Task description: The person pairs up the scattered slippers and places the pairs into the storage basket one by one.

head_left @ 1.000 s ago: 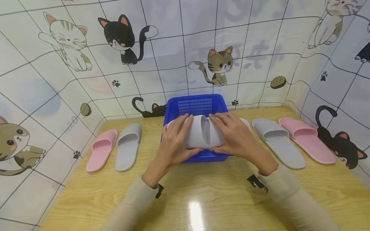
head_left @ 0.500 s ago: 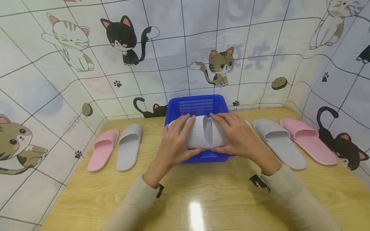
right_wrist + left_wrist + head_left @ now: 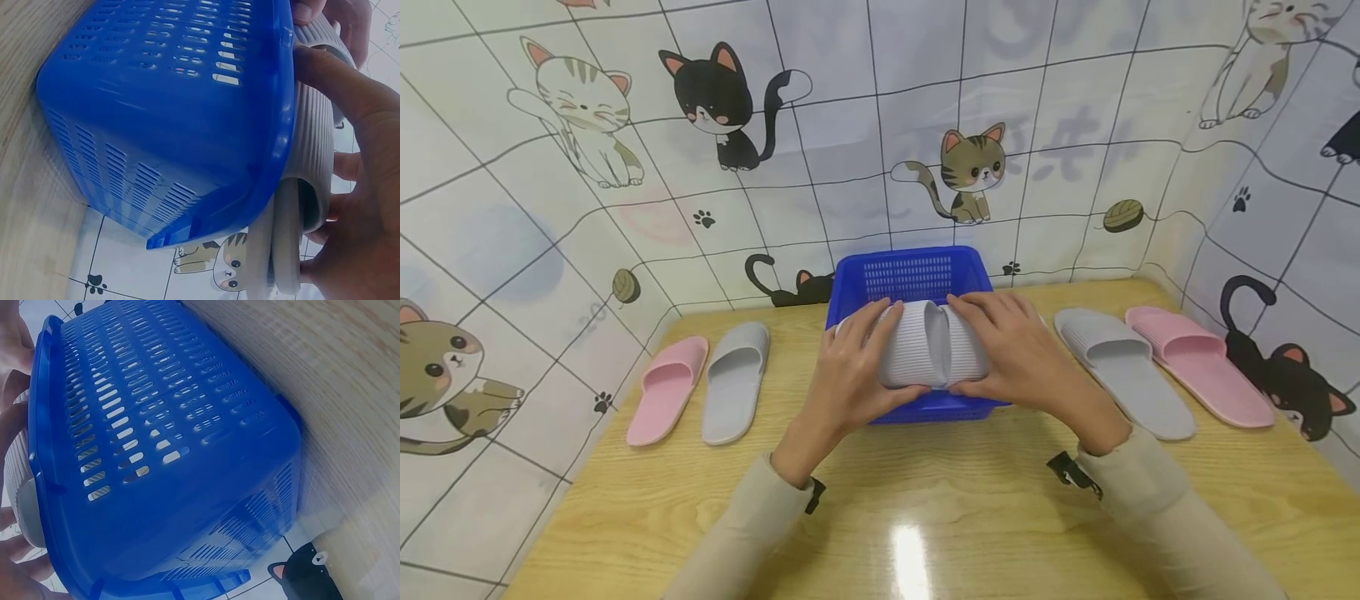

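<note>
In the head view, light grey ribbed slippers point(image 3: 908, 348) lie sideways across the top of a blue plastic basket point(image 3: 929, 406). My left hand point(image 3: 848, 367) grips their left part, fingers over the top and thumb along the near side. On the right part, my right hand point(image 3: 1018, 350) holds in the same way, and both thumbs nearly meet at the middle. Two stacked grey soles point(image 3: 287, 240) stick out past the basket rim in the right wrist view. In the left wrist view, a rounded slipper end point(image 3: 29, 512) shows beside the rim. The palms hide much of the slippers.
A pink slipper point(image 3: 662, 400) and a grey slipper point(image 3: 732, 392) lie on the wooden table point(image 3: 865, 517) at left. At right lie another grey slipper point(image 3: 1138, 383) and another pink slipper point(image 3: 1217, 375). A cat-patterned wall covering point(image 3: 850, 200) stands behind the basket and at both sides.
</note>
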`<state>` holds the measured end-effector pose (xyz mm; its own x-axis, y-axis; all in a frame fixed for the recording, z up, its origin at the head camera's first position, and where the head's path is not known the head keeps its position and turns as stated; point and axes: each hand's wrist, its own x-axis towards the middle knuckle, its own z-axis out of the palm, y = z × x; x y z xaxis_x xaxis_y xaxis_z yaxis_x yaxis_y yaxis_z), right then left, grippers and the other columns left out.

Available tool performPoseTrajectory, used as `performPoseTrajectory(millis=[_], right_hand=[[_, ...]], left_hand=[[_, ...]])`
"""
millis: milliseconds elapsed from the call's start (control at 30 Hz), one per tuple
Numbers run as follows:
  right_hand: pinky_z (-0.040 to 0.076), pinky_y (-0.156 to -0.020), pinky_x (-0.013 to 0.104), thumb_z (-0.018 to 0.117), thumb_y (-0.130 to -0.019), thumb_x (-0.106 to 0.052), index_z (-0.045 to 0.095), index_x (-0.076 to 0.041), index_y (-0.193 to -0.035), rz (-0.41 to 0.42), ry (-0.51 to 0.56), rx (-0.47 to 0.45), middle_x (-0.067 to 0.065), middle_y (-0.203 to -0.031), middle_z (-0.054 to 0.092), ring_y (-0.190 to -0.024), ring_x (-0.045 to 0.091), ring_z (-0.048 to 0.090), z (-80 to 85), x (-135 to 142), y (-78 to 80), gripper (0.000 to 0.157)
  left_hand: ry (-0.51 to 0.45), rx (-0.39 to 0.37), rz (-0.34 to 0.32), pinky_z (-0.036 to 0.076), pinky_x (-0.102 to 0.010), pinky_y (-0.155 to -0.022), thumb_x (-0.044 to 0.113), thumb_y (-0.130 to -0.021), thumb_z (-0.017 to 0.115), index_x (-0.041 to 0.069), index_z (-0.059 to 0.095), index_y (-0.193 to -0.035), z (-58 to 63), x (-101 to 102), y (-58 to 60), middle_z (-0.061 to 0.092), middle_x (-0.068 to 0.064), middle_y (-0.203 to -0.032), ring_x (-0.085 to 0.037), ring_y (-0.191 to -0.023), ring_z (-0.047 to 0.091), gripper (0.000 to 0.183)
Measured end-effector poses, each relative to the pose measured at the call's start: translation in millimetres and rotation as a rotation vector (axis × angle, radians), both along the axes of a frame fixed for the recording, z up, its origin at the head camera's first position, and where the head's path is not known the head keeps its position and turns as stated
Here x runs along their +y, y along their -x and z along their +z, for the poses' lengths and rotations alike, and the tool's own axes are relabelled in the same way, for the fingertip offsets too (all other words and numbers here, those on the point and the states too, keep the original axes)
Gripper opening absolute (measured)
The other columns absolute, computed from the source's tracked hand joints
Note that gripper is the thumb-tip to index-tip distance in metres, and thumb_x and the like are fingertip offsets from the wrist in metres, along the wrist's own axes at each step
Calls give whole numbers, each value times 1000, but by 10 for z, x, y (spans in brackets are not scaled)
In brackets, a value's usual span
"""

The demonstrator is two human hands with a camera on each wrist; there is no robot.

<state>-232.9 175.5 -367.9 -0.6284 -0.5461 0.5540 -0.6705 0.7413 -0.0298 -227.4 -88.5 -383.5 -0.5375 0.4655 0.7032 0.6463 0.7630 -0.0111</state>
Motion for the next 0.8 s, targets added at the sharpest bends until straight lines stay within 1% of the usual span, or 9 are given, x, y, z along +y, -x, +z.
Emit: performPoseTrajectory(millis=[133,300,433,600,700,800], right_hand=[[39,-112,64,98,-58,-52,48,-2,-150,-18,-8,-38,21,-142,57,-130,42,53,27,23,-12,116],[37,-115,63,100,-58,-45,49,0,-149,-10,-20,-70,20,-142,57,-130,41,53,71,46,-24,114],[42,-111,61,100,-58,-44,50,0,-147,3,-21,-53,19,-140,59,-128,41,55,89,44,-27,111],[49,-103,60,98,-56,-46,53,-1,-144,14,0,4,19,-136,61,-126,40,57,82,48,-19,108],[49,-100,59,98,-54,-47,55,-2,-142,12,15,39,19,-135,62,-125,40,58,74,47,-13,108],[49,-100,59,99,-54,-48,55,-2,-141,7,29,54,19,-136,62,-124,40,58,72,39,-8,107]], left_hand=[[-8,-10,3,56,-56,-93,65,-65,89,12,50,-150,-5,2,1,58,-12,-148,-31,-137,56,108],[-16,-12,-1,56,-56,-95,65,-66,89,12,50,-150,3,7,-6,57,-12,-148,-30,-138,56,107],[-14,9,1,55,-55,-96,65,-66,89,12,50,-150,11,-6,-18,57,-12,-149,-30,-138,55,107],[-14,51,-7,53,-53,-96,67,-66,87,14,51,-150,16,-15,-12,56,-12,-151,-32,-139,54,106],[-20,53,-24,51,-56,-101,68,-66,87,14,50,-151,17,-17,1,53,-12,-154,-33,-140,52,107],[-29,43,-42,49,-60,-105,69,-64,88,14,47,-153,24,-26,10,50,-13,-156,-34,-143,50,112]])
